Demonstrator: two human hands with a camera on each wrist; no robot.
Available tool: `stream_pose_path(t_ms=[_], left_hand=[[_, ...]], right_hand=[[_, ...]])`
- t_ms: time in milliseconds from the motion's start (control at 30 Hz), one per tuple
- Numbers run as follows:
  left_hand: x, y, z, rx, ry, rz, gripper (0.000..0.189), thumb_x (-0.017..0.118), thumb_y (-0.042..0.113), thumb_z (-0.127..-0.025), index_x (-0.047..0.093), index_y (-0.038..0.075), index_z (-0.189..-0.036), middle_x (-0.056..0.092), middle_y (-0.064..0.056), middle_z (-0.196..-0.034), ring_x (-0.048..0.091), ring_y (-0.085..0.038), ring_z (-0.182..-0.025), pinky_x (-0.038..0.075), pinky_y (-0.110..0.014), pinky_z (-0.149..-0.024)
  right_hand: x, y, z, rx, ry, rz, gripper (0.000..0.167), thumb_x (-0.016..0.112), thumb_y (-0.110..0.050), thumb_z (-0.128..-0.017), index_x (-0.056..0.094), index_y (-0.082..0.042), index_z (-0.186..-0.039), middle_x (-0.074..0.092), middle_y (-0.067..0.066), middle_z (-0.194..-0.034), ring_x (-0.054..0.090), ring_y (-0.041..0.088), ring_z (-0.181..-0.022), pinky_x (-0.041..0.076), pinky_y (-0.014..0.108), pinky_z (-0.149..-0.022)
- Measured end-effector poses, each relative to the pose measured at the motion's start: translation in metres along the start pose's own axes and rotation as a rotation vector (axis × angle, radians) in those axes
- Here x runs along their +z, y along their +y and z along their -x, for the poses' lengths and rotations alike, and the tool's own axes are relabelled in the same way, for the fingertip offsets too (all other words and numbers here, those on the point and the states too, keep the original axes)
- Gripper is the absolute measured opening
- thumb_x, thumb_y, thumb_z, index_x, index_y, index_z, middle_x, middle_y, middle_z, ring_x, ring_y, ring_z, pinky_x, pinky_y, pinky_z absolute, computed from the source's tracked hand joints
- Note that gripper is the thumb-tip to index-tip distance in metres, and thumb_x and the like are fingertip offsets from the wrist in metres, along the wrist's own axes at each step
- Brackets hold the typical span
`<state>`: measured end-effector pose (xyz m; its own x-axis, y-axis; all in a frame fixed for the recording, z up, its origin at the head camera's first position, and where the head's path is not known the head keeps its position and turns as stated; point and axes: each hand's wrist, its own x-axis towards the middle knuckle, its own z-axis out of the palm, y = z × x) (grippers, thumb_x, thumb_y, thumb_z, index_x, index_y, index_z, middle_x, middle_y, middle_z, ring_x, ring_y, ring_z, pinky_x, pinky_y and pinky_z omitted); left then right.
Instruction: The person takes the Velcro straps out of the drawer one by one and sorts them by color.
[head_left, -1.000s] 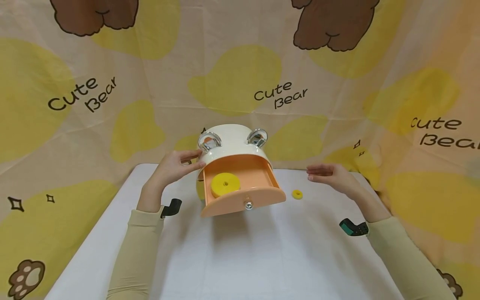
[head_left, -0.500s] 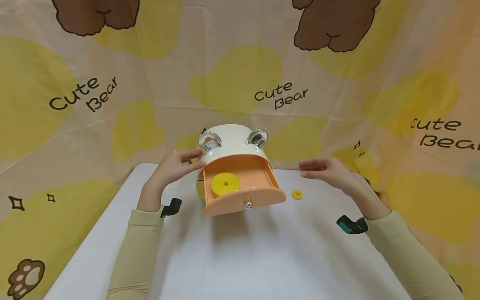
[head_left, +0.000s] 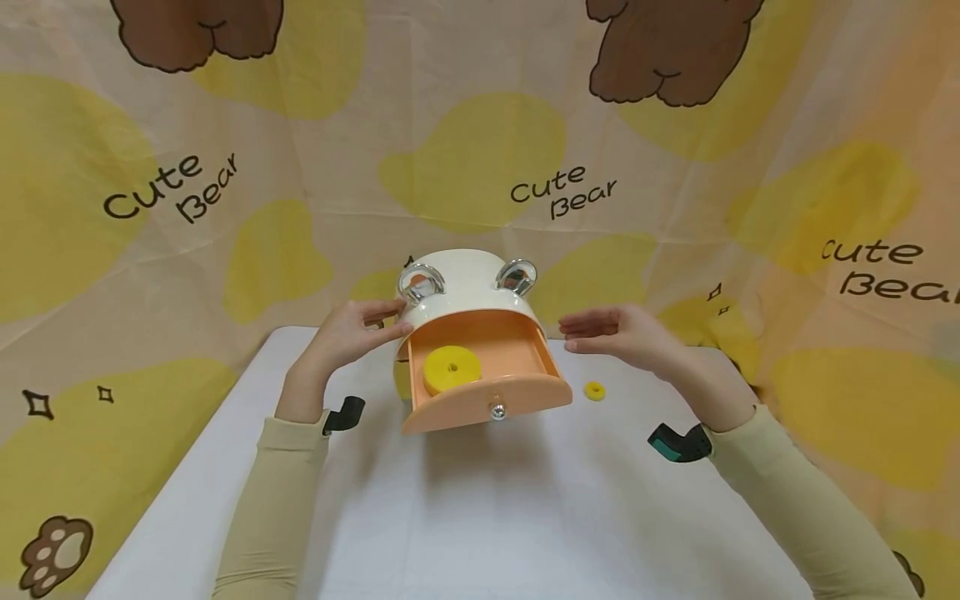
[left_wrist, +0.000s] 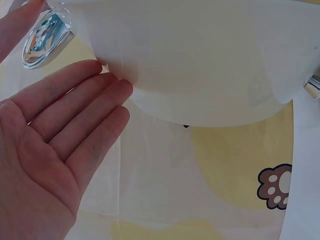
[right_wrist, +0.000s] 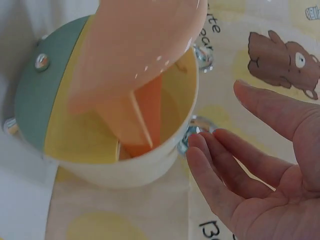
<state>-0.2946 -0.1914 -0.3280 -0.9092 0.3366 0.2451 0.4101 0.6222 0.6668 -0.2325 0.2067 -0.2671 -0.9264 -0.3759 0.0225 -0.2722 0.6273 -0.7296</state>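
A white storage box (head_left: 468,279) with two silver ears stands at the table's middle. Its upper orange drawer (head_left: 513,346) is pulled out, with a silver knob (head_left: 498,411) on the front. A thick yellow disc (head_left: 442,372) with a central hole lies in the drawer. My left hand (head_left: 348,333) rests its fairly straight fingertips against the box's left side; the left wrist view shows them at the white wall (left_wrist: 200,60). My right hand (head_left: 630,337) hovers beside the box's right side, fingers relaxed, holding nothing. A small yellow ring (head_left: 595,396) lies on the table below it.
A white table (head_left: 480,525) carries everything, with a bear-print cloth (head_left: 465,108) hanging behind and at the sides. In the right wrist view, the box's yellow section (right_wrist: 82,135) and green drawer front (right_wrist: 50,90) show beneath the orange drawer.
My right hand has moved left from beyond the small yellow ring to close by the box's right side. My left hand, the drawer and the disc stay as they were.
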Motion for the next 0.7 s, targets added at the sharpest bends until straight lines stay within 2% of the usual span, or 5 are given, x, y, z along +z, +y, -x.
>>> stream_pose_path(t_ms=[200,433,700], left_hand=[[0.0,-0.001,0.0,-0.002,0.0,0.005,0.067,0.067,0.059,-0.079,0.057,0.02,-0.133,0.058,-0.004,-0.134,0.058,-0.033,-0.118,0.05,-0.049,-0.094],[0.0,-0.002,-0.001,0.001,0.001,0.002,0.067,0.067,0.059,-0.079,0.057,0.021,-0.133,0.057,-0.003,-0.134,0.057,-0.033,-0.119,0.049,-0.049,-0.095],[0.0,-0.003,-0.001,0.01,0.004,0.008,0.066,0.067,0.058,-0.079,0.058,0.021,-0.132,0.059,-0.003,-0.133,0.058,-0.033,-0.118,0.05,-0.048,-0.094]], right_hand=[[0.012,-0.017,-0.012,-0.05,-0.029,-0.038,0.051,0.075,-0.03,-0.081,0.062,-0.006,-0.124,0.066,0.011,-0.119,0.066,0.022,-0.105,0.055,0.035,-0.089],[0.025,-0.036,-0.025,-0.072,-0.045,-0.006,0.051,0.078,-0.031,-0.078,0.064,-0.008,-0.121,0.068,0.008,-0.117,0.066,0.018,-0.105,0.053,0.036,-0.091],[0.045,-0.048,-0.041,-0.101,-0.086,-0.009,0.048,0.078,-0.027,-0.079,0.065,-0.006,-0.121,0.067,0.009,-0.118,0.066,0.017,-0.105,0.054,0.032,-0.091]])
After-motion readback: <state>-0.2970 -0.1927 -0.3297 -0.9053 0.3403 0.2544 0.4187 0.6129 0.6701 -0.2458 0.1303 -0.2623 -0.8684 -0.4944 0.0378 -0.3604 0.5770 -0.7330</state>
